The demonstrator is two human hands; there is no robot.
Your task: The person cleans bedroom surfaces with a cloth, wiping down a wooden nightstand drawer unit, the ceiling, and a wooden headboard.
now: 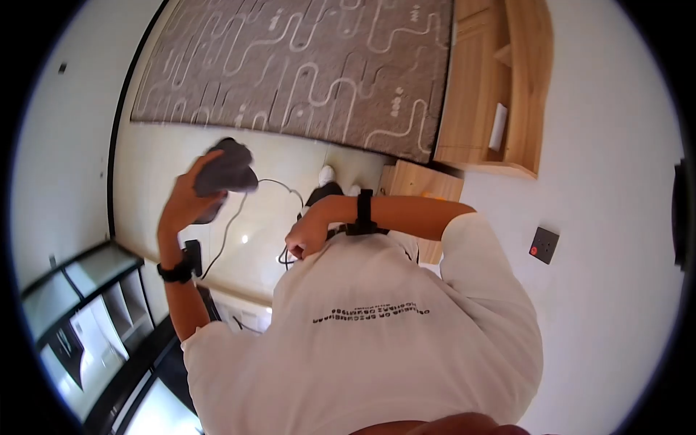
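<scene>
- Head view: left hand [185,194] has fingers wrapped around a dark grey item [226,170], out over the floor [145,156]; a slack grip could drop it!
- Right hand [310,230] curled by the shirt [377,283], contents: can't tell.
- Cable [230,223] loose near a shoe [327,174]: one step could snag.

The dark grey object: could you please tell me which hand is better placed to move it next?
Probably the left hand: it holds the dark grey object away from the body, while the right hand is apart from it, close to the white shirt.
</scene>
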